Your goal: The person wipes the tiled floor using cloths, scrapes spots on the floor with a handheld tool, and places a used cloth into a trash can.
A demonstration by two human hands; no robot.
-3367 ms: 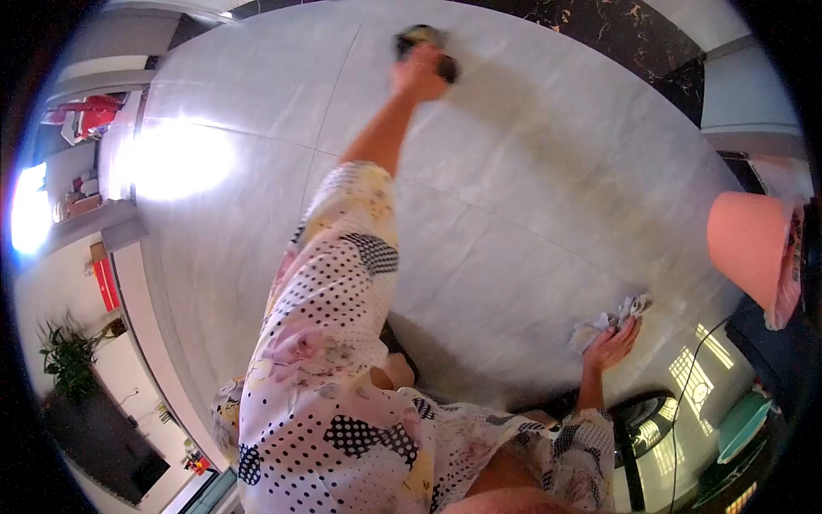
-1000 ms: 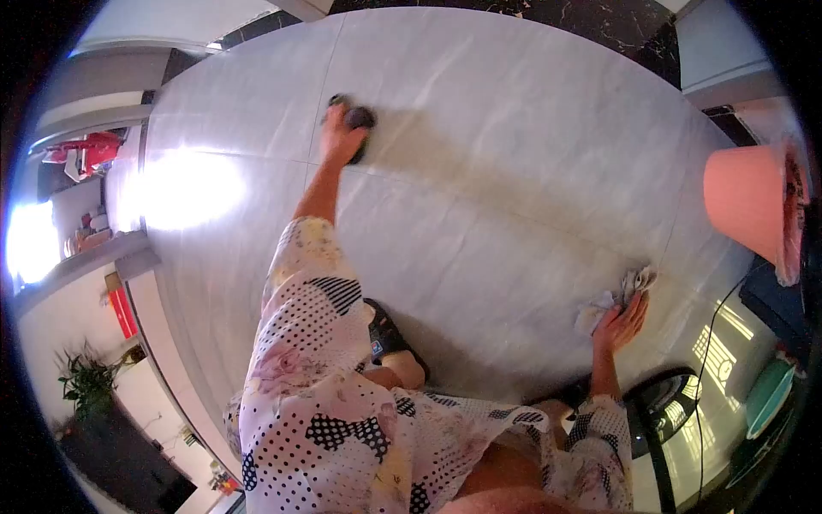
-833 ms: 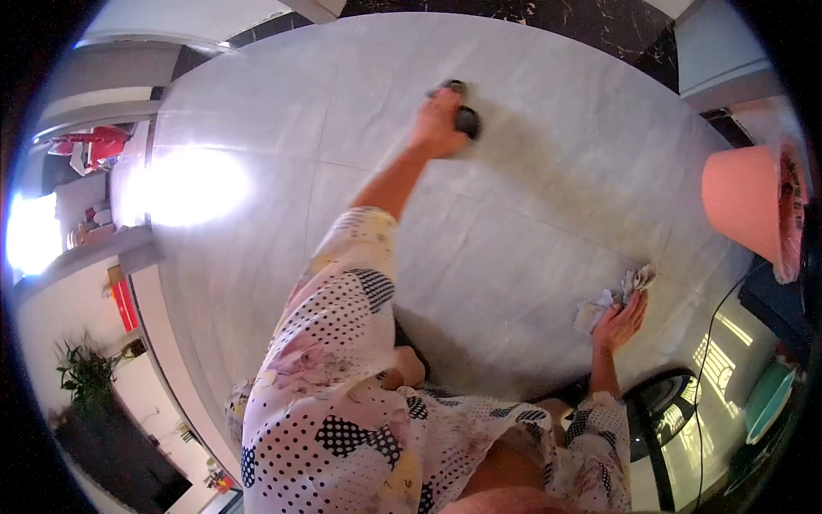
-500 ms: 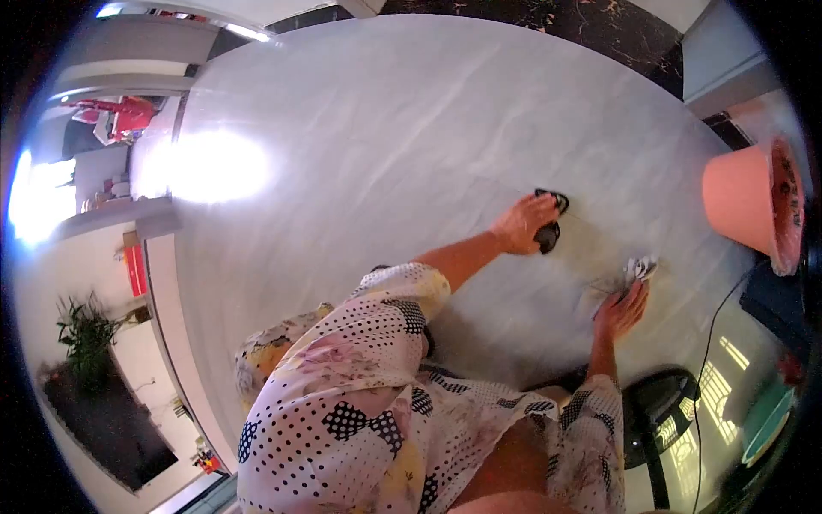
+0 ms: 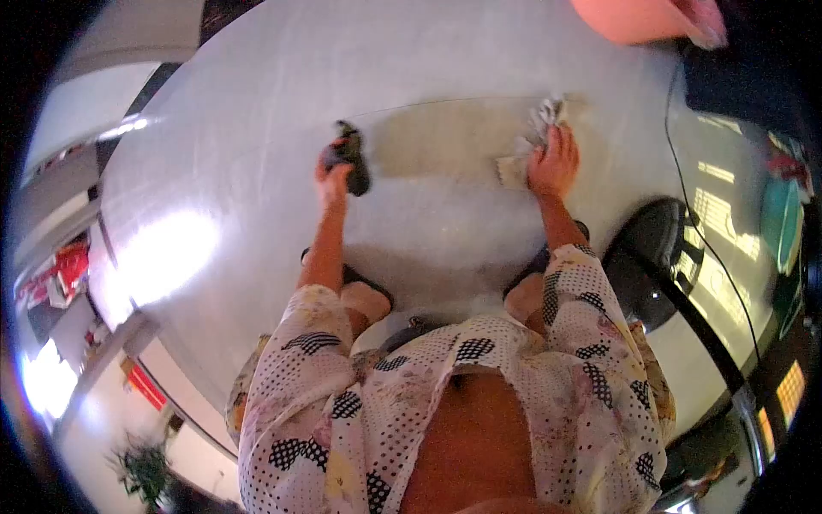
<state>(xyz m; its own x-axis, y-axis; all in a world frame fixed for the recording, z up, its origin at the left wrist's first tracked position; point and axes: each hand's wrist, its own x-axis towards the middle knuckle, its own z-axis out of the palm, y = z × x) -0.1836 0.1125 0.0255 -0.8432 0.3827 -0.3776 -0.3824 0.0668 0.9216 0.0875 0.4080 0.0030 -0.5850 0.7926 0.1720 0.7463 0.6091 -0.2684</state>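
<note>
Closed round a small black object (image 5: 355, 163), my left hand (image 5: 332, 171) is over the pale floor, left of centre. The object has a dark rounded body and a loop-like upper end; blur hides its finer detail. My right hand (image 5: 555, 161) presses on a crumpled grey-white cloth (image 5: 514, 171) on the floor, right of centre. Part of the cloth bunches up beyond the fingertips, and the palm side is hidden. A darker band lies on the floor between the two hands.
A pink tub (image 5: 629, 21) is at the top right. A black round base with a pole (image 5: 655, 265) stands right of my feet, beside a thin cable (image 5: 685, 184). Farther right is a teal basin (image 5: 781, 223). A plant (image 5: 141, 469) shows at lower left.
The view has turned and shifted, with the pink tub now at the top. My left hand has moved left with the black object, away from my right hand, which remains on the cloth.
</note>
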